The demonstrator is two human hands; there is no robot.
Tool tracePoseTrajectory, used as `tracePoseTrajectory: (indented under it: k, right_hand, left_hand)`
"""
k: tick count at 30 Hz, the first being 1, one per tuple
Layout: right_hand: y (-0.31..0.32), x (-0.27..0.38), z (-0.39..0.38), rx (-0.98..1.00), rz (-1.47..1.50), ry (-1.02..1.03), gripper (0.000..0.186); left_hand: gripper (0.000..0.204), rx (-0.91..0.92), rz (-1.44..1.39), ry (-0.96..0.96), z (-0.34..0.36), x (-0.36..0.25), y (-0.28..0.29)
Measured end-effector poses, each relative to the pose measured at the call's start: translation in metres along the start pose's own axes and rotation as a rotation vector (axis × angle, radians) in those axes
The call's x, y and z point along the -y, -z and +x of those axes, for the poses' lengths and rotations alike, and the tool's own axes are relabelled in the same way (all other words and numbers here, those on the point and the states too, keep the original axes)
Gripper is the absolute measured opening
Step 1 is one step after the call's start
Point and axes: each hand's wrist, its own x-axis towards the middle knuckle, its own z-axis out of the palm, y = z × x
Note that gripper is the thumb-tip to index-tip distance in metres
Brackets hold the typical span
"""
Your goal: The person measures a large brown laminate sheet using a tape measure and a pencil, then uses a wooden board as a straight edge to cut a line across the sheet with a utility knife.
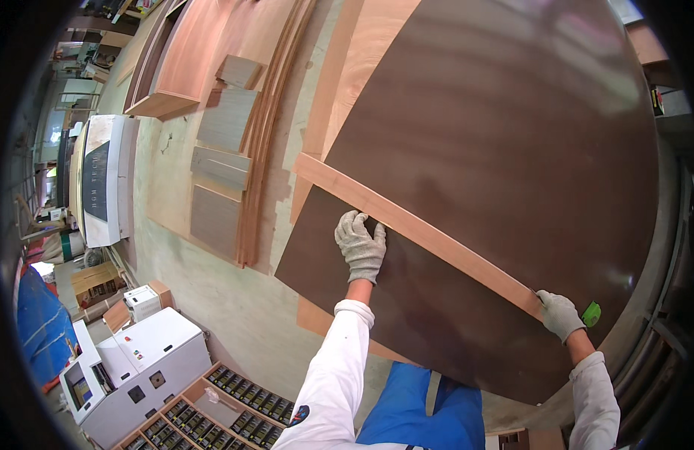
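A large glossy dark brown sheet (527, 150) spreads before me. Across it, slanting down from far left to near right, lies a long narrow wooden strip (437, 240). My left hand (360, 247), in a grey-white knit glove, rests on the sheet at the strip's near edge. Its thumb stands apart from the bent fingers. At the strip's right end my gloved right hand (562, 315) is closed; a thin dark tip shows by its fingers, but what it belongs to is hidden. Just right of that hand sits a small bright green object (591, 313).
Under the sheet, light wooden boards (317, 315) stick out. Leftward on the floor are stacked wood pieces (219, 165) and a reddish wooden cabinet (185, 67). A white machine (152, 360) and a divided wooden tray (212, 420) with black packs stand near left. Pipes (662, 315) run along the right.
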Motion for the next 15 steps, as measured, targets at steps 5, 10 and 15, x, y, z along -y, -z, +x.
tracePoseTrajectory:
  k: [5,10,15]
  right_hand:
    - [0.002,0.004,0.004,0.029,-0.008,-0.021,0.037]
    - [0.004,-0.004,0.002,0.035,-0.027,-0.003,0.040]
    - [0.006,0.006,0.005,0.036,0.035,-0.018,0.036]
  left_hand:
    - [0.045,0.011,0.039,-0.046,0.005,0.011,0.003]
    - [0.060,-0.043,0.078,-0.081,0.035,-0.010,0.013]
    - [0.063,0.338,0.325,-0.698,0.027,-0.030,0.009]
